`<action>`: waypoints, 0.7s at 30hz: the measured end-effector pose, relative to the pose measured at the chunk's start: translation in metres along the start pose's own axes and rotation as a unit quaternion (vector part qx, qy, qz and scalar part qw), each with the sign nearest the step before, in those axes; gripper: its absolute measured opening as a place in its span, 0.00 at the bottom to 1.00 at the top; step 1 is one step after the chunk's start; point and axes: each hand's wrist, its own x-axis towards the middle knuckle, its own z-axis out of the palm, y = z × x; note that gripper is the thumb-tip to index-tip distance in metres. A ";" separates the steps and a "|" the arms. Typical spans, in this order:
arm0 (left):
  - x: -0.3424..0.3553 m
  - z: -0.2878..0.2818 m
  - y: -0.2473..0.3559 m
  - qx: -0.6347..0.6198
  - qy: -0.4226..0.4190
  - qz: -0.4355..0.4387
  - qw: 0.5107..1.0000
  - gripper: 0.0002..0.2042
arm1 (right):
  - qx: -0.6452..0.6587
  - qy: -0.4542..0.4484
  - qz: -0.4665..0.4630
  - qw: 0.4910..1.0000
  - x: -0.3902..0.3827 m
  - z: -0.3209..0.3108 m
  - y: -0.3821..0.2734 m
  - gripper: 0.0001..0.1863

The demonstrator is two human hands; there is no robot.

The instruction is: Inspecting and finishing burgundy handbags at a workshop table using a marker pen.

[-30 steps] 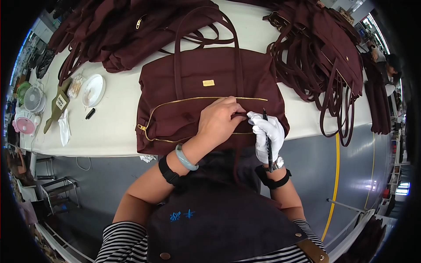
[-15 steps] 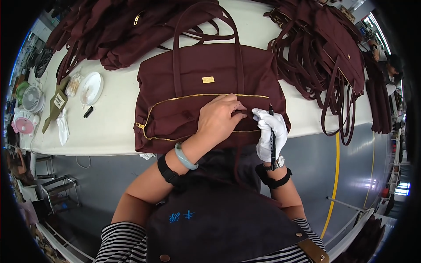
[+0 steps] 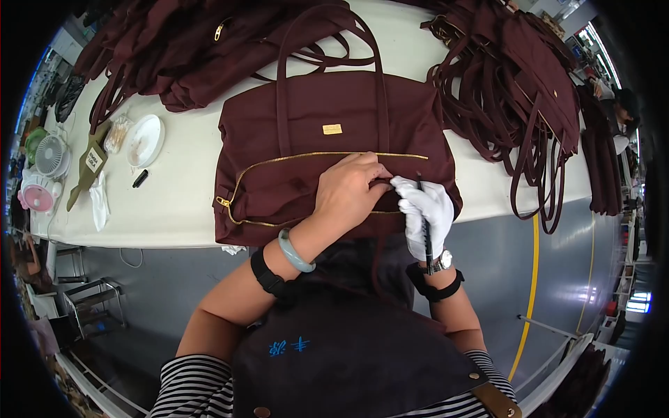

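A burgundy handbag (image 3: 254, 122) lies in front of me, its handles pointing away. A long gold zipper (image 3: 279, 160) runs around an open slot in the near part. At that slot my bare left hand (image 3: 350, 191) is closed, pinching a fold of the lining. Beside it, my white-gloved right hand (image 3: 435, 209) holds a slim black pen (image 3: 428, 244) against the palm. The gloved fingertips meet the same fold, close to the left thumb. What lies between the fingertips is partly hidden.
Burgundy bags are heaped at the back left (image 3: 167, 59), and more with long straps (image 3: 488, 104) lie to the right. On the left are a white plate (image 3: 155, 143), a short black cap-like piece (image 3: 140, 178), a green-brown cloth piece (image 3: 87, 177) and small fans (image 3: 51, 157).
My right hand has shifted slightly left toward the left fingertips, and the pen has tilted with it. The left hand keeps its pinch on the lining.
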 end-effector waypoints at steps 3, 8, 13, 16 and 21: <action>0.000 0.002 -0.004 0.023 0.027 0.028 0.999 0.08 | -0.064 -0.037 -0.047 0.996 0.009 -0.001 -0.005 0.13; 0.000 0.001 -0.001 0.002 0.017 0.015 1.000 0.08 | 0.007 -0.031 -0.026 0.999 0.004 -0.003 0.002 0.12; 0.001 0.002 -0.001 -0.006 0.015 0.016 1.000 0.09 | 0.007 0.016 -0.021 1.000 0.005 -0.001 -0.002 0.13; 0.001 0.003 -0.003 0.011 0.014 0.014 1.000 0.09 | -0.057 -0.010 -0.074 0.996 0.009 0.000 -0.001 0.13; 0.000 0.002 -0.003 -0.013 0.018 0.021 1.000 0.09 | -0.022 -0.022 -0.018 0.999 0.001 -0.002 0.000 0.11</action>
